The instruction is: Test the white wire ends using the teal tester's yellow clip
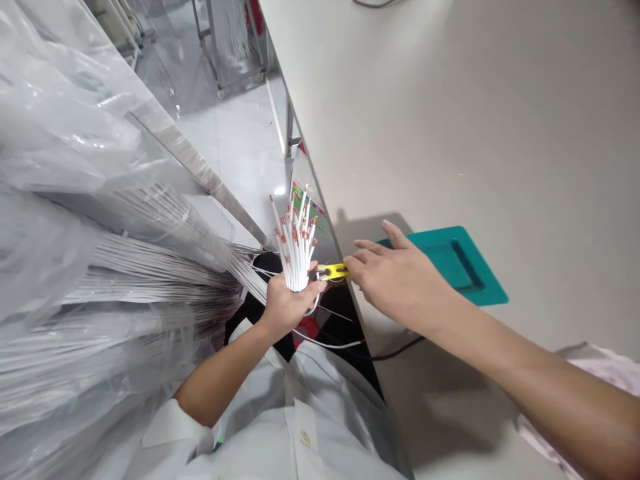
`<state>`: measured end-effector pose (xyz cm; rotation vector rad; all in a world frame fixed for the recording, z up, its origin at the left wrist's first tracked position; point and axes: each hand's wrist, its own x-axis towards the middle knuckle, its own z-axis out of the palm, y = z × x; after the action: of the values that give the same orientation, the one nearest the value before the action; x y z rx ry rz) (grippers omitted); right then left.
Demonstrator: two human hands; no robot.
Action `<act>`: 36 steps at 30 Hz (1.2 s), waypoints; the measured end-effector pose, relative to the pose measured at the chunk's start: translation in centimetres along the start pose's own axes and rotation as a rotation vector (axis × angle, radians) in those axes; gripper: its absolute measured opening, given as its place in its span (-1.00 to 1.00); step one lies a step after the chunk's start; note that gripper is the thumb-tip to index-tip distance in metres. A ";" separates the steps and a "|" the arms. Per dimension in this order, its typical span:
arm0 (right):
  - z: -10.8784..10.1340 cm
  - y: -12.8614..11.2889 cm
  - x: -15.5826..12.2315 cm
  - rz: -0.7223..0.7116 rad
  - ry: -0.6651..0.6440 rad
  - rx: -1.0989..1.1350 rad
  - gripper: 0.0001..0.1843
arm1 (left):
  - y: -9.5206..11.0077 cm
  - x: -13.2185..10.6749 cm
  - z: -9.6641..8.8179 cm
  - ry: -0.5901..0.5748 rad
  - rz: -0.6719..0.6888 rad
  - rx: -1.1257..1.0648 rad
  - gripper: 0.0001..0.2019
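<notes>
Left hand [285, 303]: closed in a fist round the lower end of a wire bundle [296, 243], just off the counter [475, 120] edge, over the person's lap.

Wire bundle: white strands with reddish metal tips. Long axis near upright, tips pointing up and away from the person, fanning slightly above the fist. A few loose strands [325, 343] trail below the hand.

Right hand [395, 277]: lies flat on the counter edge, fingers stretched leftward. The fingertips meet the right end of a small yellow piece [334, 271], which sits just beside the left thumb. Whether they grip it cannot be told.

Containers: a teal tray [463, 263] lies on the counter, just behind the right hand. Clear plastic bags [75, 200] on the left hold long bundles of white wire.
</notes>
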<state>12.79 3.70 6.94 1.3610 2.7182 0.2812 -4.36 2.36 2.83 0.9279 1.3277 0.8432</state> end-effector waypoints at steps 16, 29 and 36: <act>0.5 -0.5 -0.3 0.053 0.045 0.036 -0.25 | -0.5 -0.1 -0.3 0.014 0.052 0.112 -0.60; -0.3 -3.8 -1.6 0.113 0.600 0.595 -0.79 | 0.2 -1.8 -2.7 0.029 0.010 0.009 -0.77; 1.1 -7.3 -0.9 0.476 0.396 1.620 -0.82 | 1.4 -3.3 -3.5 -0.197 0.094 0.006 -0.80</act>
<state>7.80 -1.19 4.38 2.2680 2.5710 -2.2550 -8.04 0.14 5.43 1.0571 1.1244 0.7978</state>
